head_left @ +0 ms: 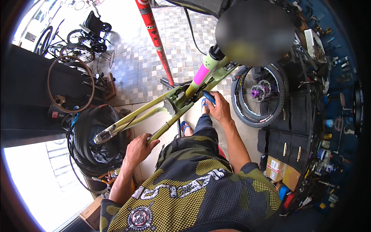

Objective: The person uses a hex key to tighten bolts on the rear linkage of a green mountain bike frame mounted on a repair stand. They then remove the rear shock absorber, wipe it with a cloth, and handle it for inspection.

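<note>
A yellow-green bicycle frame (176, 112) with a pink band lies diagonally before me, its rear stays reaching toward the lower left. My left hand (140, 149) grips the end of the nearer stay between thumb and fingers. Around a blue-handled tool (209, 96) my right hand (221, 109) is closed, at the frame's pivot area near the middle. The tool's tip is hidden among the frame parts, so its exact kind cannot be told. A dark, toothed-looking round part (169, 106) sits on the frame between the stays and the main tube.
A red stand post (156, 42) rises behind the frame. Two wheels (261, 94) lean at the right beside a dark tool cabinet and a wall of tools (334, 120). Tyres (91, 135) and a bare rim (49, 83) hang at left; bicycles (77, 44) stand farther back.
</note>
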